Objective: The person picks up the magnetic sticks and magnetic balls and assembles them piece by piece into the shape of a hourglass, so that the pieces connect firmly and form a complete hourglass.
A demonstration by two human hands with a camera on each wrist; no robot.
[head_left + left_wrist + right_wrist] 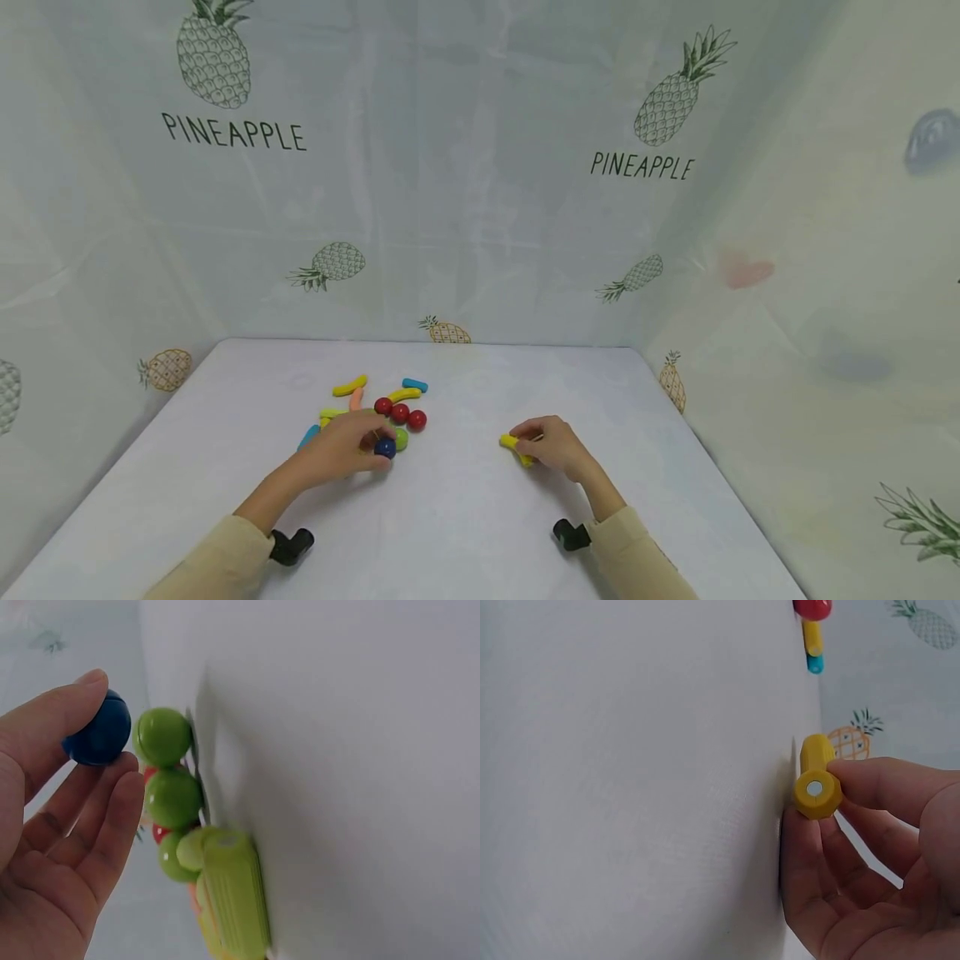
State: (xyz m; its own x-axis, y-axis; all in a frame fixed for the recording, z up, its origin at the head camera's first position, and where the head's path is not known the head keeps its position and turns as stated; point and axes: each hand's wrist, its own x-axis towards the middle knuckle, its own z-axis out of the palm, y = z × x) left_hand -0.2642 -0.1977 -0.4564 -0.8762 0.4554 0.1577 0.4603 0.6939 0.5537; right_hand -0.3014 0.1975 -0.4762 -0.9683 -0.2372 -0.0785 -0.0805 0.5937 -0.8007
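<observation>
Dark blue ball (385, 448) is pinched between thumb and fingertips of left hand (343, 446), held near green balls (173, 798). Yellow curved stick (508, 441) is pinched by right hand (558, 445) between thumb and fingers, at worktop (457, 525); contact can't be told.

From behind and above the left grip (337, 450) and right grip (558, 447), the head camera faces forward-down; close-in wrist cameras share with it the blue ball (103, 735) and yellow toy banana (817, 766) respectively.
</observation>
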